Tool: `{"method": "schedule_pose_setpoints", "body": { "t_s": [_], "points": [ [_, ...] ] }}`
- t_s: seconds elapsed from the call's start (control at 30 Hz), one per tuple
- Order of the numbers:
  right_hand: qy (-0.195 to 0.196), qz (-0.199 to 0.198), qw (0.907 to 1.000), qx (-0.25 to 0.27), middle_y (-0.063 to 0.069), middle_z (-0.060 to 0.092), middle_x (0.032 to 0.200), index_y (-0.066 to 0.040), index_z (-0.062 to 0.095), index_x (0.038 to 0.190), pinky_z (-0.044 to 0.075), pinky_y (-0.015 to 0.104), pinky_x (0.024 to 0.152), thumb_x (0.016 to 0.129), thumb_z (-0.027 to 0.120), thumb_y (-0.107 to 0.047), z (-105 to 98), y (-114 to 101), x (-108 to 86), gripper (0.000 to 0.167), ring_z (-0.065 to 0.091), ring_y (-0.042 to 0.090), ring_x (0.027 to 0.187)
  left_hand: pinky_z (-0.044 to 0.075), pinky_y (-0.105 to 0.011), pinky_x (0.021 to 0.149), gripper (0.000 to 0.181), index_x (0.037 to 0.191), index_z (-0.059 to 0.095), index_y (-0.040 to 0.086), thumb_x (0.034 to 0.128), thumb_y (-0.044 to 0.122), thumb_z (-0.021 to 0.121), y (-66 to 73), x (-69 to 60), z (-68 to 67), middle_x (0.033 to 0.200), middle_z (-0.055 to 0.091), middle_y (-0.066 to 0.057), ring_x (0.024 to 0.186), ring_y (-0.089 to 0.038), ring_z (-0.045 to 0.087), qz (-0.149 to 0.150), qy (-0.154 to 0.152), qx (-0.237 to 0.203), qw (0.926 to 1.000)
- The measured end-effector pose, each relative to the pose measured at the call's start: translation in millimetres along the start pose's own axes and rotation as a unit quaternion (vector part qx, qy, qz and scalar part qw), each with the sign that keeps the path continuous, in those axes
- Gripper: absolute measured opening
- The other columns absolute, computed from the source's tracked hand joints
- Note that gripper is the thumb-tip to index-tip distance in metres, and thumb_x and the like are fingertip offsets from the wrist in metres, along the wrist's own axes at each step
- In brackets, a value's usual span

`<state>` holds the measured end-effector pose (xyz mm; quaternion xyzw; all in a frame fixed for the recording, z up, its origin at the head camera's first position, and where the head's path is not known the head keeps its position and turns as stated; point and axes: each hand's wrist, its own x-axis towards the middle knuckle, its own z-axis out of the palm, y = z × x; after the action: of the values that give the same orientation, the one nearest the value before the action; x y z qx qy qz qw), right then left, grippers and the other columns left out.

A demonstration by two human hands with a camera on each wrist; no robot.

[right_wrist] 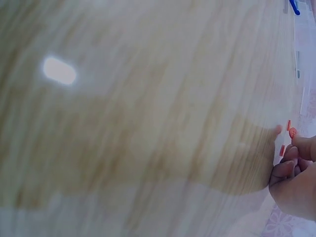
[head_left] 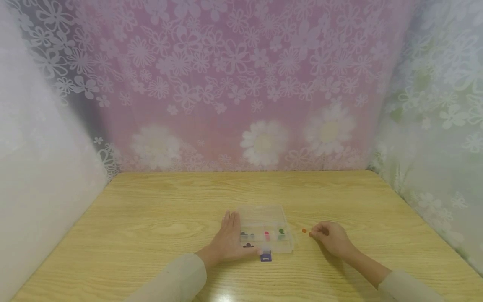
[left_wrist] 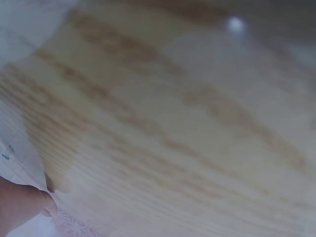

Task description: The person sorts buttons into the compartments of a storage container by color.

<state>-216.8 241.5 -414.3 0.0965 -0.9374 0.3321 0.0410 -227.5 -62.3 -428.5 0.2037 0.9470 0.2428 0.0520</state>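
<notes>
A clear plastic compartment box (head_left: 279, 247) lies on the table with its lid (head_left: 262, 214) raised at the back. Small dark, pink and green buttons sit in its compartments. My left hand (head_left: 228, 243) rests against the box's left side, fingers straight, thumb along the front edge by a blue-purple latch (head_left: 266, 256). Only part of that hand (left_wrist: 22, 205) shows in the left wrist view. To the right of the box, my right hand (head_left: 333, 239) pinches a small orange button (right_wrist: 293, 132) between thumb and fingertips. Another orange button (head_left: 304, 230) lies just left of those fingertips.
The wood-grain table (head_left: 158, 209) spreads around the box. A pink flowered curtain (head_left: 226, 84) hangs behind its back edge, with pale curtains (head_left: 445, 126) at the sides. Glare (right_wrist: 59, 70) marks the glossy tabletop.
</notes>
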Motion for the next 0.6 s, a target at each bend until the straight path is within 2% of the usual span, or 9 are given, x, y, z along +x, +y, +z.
{"method": "schedule_pose_setpoints", "body": {
  "t_s": [0.1, 0.3, 0.6],
  "points": [
    [0.000, 0.004, 1.0000, 0.005, 0.007, 0.068, 0.083, -0.001, 0.065, 0.083, 0.051, 0.028, 0.067, 0.086, 0.061, -0.005, 0.1, 0.5, 0.0, 0.006, 0.062, 0.018, 0.078, 0.011, -0.048, 0.117, 0.119, 0.145, 0.007, -0.009, 0.0719, 0.070, 0.060, -0.2, 0.4, 0.2, 0.152, 0.008, -0.027, 0.142, -0.041, 0.000, 0.002, 0.002, 0.006, 1.0000],
    [0.005, 0.013, 0.9999, 0.010, 0.007, 0.068, 0.083, 0.000, 0.065, 0.084, 0.048, 0.020, 0.064, 0.087, 0.061, -0.005, -0.2, -1.1, -0.3, 0.007, 0.060, 0.016, 0.077, 0.012, -0.048, 0.117, 0.120, 0.145, 0.008, -0.008, 0.0712, 0.070, 0.060, 0.7, -0.3, -0.3, 0.153, 0.009, -0.027, 0.142, -0.041, 0.001, 0.001, 0.004, 0.013, 0.9999],
    [0.005, 0.055, 0.9977, 0.038, 0.010, 0.068, 0.087, 0.001, 0.065, 0.088, 0.045, 0.019, 0.059, 0.087, 0.061, -0.007, -2.4, -6.1, 0.3, 0.009, 0.055, 0.012, 0.075, 0.011, -0.048, 0.117, 0.120, 0.145, 0.007, -0.008, 0.0713, 0.070, 0.060, 1.8, -1.3, -1.1, 0.153, 0.008, -0.026, 0.142, -0.041, 0.000, -0.003, 0.000, -0.003, 1.0000]
  ]
}}
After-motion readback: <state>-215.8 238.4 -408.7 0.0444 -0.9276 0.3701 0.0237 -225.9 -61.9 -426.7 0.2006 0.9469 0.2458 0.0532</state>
